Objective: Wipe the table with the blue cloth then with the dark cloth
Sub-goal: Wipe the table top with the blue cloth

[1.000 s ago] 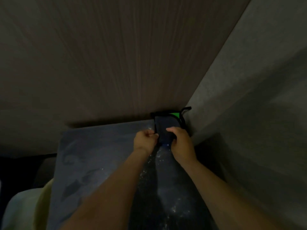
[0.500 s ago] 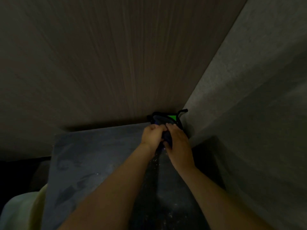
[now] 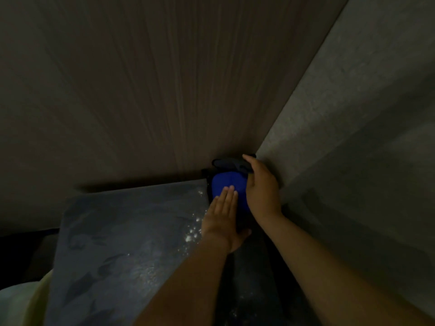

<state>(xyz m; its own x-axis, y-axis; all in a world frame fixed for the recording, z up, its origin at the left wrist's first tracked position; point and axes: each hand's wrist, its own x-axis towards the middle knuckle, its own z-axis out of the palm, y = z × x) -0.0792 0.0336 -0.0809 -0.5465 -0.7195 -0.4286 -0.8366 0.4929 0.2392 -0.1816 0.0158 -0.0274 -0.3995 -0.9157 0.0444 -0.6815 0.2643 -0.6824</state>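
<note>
Blue cloth (image 3: 227, 184) at far right corner of table (image 3: 122, 231), under flat, open left hand (image 3: 223, 217). Right hand (image 3: 261, 187) just right of it, loosely curled over dark cloth (image 3: 229, 163) lying just beyond. Left nearer blue.

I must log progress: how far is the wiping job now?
Little looks done: white specks lie on the table. In hand: the left hand lies flat on the blue cloth, and the right hand touches the dark cloth in the corner. Both wipes seem left.
</note>
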